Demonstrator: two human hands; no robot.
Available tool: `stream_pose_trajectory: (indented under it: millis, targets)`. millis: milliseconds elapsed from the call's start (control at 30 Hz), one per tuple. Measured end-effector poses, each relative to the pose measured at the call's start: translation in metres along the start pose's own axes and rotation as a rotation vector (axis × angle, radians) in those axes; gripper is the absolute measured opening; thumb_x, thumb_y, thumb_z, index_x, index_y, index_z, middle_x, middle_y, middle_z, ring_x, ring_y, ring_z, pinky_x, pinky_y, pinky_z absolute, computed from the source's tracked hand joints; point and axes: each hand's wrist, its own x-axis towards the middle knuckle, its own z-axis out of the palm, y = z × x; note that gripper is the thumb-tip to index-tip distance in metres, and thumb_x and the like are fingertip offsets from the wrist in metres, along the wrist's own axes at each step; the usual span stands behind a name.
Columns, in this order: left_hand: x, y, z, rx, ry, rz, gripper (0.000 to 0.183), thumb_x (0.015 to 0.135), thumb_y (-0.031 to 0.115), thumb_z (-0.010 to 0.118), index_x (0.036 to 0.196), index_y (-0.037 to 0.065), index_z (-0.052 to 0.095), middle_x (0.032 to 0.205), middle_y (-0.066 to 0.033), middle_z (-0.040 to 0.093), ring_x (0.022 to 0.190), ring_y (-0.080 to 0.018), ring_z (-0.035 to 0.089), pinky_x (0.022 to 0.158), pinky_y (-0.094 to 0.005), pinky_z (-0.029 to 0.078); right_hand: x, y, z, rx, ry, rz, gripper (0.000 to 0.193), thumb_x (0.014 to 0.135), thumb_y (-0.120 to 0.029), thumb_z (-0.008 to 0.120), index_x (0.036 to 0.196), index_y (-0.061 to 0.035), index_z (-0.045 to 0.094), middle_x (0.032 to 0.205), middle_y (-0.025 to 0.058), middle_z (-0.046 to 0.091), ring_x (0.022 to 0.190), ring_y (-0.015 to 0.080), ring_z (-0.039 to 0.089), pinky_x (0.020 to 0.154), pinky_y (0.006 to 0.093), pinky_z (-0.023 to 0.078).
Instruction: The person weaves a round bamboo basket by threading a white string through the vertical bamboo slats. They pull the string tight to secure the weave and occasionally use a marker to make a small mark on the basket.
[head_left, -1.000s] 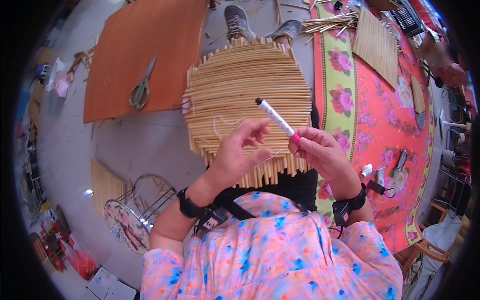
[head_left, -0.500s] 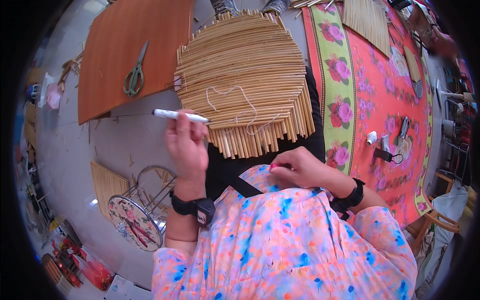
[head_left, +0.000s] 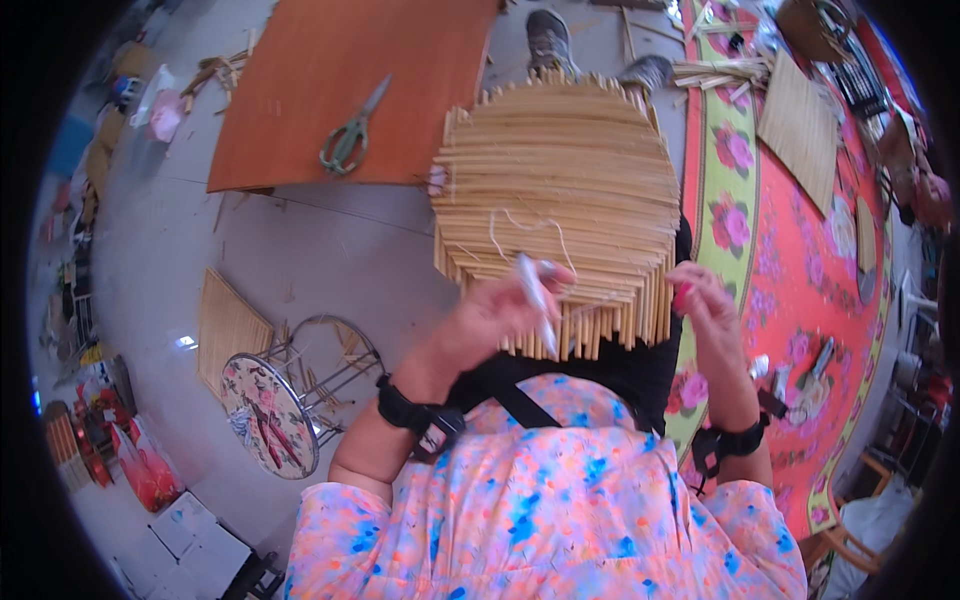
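Note:
A round-topped panel of pale reed sticks (head_left: 560,150) rests over my lap, its lower sticks set at right angles to the upper ones. White string (head_left: 562,240) loops loosely across it. My left hand (head_left: 490,315) grips a white marker pen (head_left: 538,300) above the panel's lower left part, the pen tilted steeply. At the lower right edge, my right hand (head_left: 708,300) is pinched together. A small pinkish-red spot shows at its fingertips; whether it is a held thing or a nail I cannot tell.
Green-handled scissors (head_left: 345,145) lie on an orange-brown board (head_left: 300,100) at left. Below stands a stool with a floral seat (head_left: 265,415). A red floral cloth (head_left: 790,270) spreads at right, with another stick panel (head_left: 800,130) on it.
My left hand has moved over the panel's lower edge and turned the marker from nearly level to steep. My right hand has risen from my lap to the panel's right edge. The view has shifted.

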Motion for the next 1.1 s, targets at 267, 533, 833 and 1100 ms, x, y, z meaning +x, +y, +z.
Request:
stream_pose_trajectory:
  millis: [267, 533, 833, 1100]
  targets:
    - [0.029, 0.025, 0.021, -0.095, -0.233, -0.054, 0.015, 0.096, 0.017, 0.067, 0.101, 0.003, 0.07, 0.106, -0.0037, 0.066, 0.1, -0.015, 0.062, 0.091, -0.0317, 0.049, 0.045, -0.033, 0.063, 0.138, -0.481, -0.13, 0.034, 0.104, -0.027, 0.054, 0.126, -0.0049, 0.068, 0.139, 0.0149, 0.052, 0.131, 0.0273, 0.048, 0.105, 0.0394, 0.043]
    - [0.031, 0.033, -0.005, 0.075, -0.073, -0.186, 0.022, 0.095, 0.019, 0.068, 0.109, 0.002, 0.069, 0.105, -0.0038, 0.069, 0.097, -0.0136, 0.065, 0.088, -0.0317, 0.052, 0.054, -0.041, 0.09, 0.017, -0.314, -0.181, 0.034, 0.101, -0.013, 0.053, 0.133, -0.0047, 0.062, 0.133, 0.0158, 0.057, 0.12, 0.0256, 0.058, 0.099, 0.0349, 0.048]
    - [0.041, 0.046, -0.006, 0.552, 0.053, 0.005, 0.025, 0.09, 0.022, 0.075, 0.104, 0.003, 0.068, 0.088, -0.0026, 0.063, 0.084, -0.0137, 0.062, 0.07, -0.0296, 0.05, 0.065, -0.055, 0.087, -0.179, -0.14, -0.197, 0.041, 0.092, -0.016, 0.071, 0.13, -0.0058, 0.063, 0.079, 0.0037, 0.057, 0.07, 0.0107, 0.053, 0.059, 0.0278, 0.042]
    - [0.056, 0.059, -0.015, 1.113, 0.078, 0.306, 0.026, 0.084, 0.029, 0.077, 0.093, 0.006, 0.071, 0.086, -0.0132, 0.063, 0.081, -0.0321, 0.064, 0.071, -0.0386, 0.052, 0.061, -0.045, 0.09, 0.174, -0.06, 0.014, 0.01, 0.098, -0.008, 0.061, 0.096, -0.0048, 0.052, 0.066, -0.0047, 0.045, 0.057, 0.0044, 0.039, 0.049, 0.0233, 0.031]
